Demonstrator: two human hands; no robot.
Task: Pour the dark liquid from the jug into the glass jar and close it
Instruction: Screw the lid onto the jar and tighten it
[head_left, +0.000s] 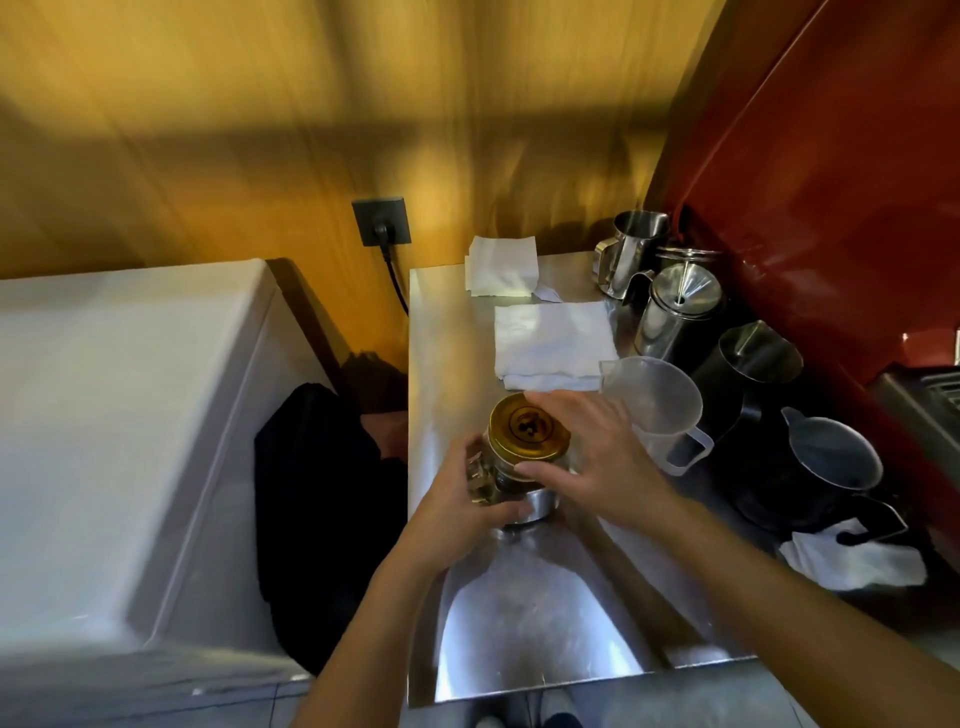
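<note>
The glass jar (501, 480) stands near the left edge of the steel counter (524, 613) with dark liquid inside and a gold lid (527, 428) on top. My left hand (457, 512) wraps the jar's body from the left. My right hand (597, 447) spans the lid from the right, thumb and fingers at its rim. A small steel cup (537, 506) sits against the jar's base. The clear plastic jug (657, 408) stands just right of my right hand and looks empty.
Folded white cloths (553, 340) lie behind the jar. Several steel and dark pitchers (678, 312) crowd the right side beside a red machine (831, 208). A black pitcher (831, 467) stands on a cloth at front right. A white chest (119, 415) is on the left.
</note>
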